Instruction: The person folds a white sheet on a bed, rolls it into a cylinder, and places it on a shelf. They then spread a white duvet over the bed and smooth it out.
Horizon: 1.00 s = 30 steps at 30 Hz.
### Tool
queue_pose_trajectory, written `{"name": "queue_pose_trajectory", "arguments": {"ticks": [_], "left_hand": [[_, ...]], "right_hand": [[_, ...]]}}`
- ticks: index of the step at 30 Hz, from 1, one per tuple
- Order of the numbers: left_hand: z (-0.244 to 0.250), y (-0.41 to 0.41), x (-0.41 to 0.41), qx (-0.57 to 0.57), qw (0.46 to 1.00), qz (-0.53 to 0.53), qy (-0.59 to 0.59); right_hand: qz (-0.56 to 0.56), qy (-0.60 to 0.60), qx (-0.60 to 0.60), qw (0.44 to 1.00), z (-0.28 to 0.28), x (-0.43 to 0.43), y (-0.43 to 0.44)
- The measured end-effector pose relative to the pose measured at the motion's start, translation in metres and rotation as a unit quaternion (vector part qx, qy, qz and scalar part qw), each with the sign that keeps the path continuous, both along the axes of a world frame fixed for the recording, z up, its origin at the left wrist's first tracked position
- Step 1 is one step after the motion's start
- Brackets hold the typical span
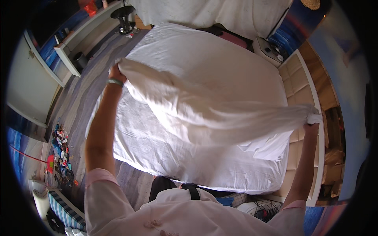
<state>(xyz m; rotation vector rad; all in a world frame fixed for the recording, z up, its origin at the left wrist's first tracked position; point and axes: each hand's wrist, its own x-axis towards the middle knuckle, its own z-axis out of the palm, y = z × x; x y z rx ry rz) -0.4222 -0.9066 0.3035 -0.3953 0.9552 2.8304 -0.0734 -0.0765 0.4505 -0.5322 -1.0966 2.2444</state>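
Note:
A white bed cover (pixel 189 103), possibly a duvet or sheet, is stretched between my hands above the bed and sags in the middle. My left hand (pixel 117 73) is raised over the bed's left side and grips one corner of the cover. Out to the right, near the headboard (pixel 301 82), my right hand (pixel 311 125) clutches another bunched end. Below lies a mattress with a white fitted sheet (pixel 230 65), creased along its near side. Folded white fabric (pixel 270 147) rests on the mattress under the cover's right part.
Scattered litter (pixel 62 153) lies on the wood-patterned floor (pixel 85 97) at left. A black stool (pixel 123 17) and a bin (pixel 79 59) stand by the white desk (pixel 68 60). A nightstand (pixel 267 51) is beyond the bed; cables (pixel 268 208) lie at lower right.

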Motion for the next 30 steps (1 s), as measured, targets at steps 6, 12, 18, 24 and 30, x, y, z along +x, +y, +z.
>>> {"name": "queue_pose_trajectory", "arguments": {"ticks": [6, 12, 18, 24, 30], "left_hand": [[0.294, -0.155, -0.010, -0.154, 0.935, 0.239, 0.211], [0.396, -0.219, 0.086, -0.294, 0.848, 0.330, 0.291], [0.242, -0.205, 0.133, -0.177, 0.959, 0.172, 0.141], [0.073, -0.001, 0.225, -0.085, 0.996, -0.013, -0.033], [-0.161, 0.206, 0.276, -0.159, 0.947, -0.132, -0.244]], "right_hand": [[0.035, 0.141, 0.004, 0.989, 0.008, -0.127, 0.079], [-0.004, 0.131, -0.024, 0.991, 0.025, -0.164, 0.125], [-0.044, 0.112, 0.015, 0.993, 0.063, -0.139, 0.134], [-0.091, 0.030, 0.119, 0.988, 0.056, -0.056, 0.186], [-0.101, -0.190, 0.233, 0.948, -0.034, 0.018, 0.211]]}}
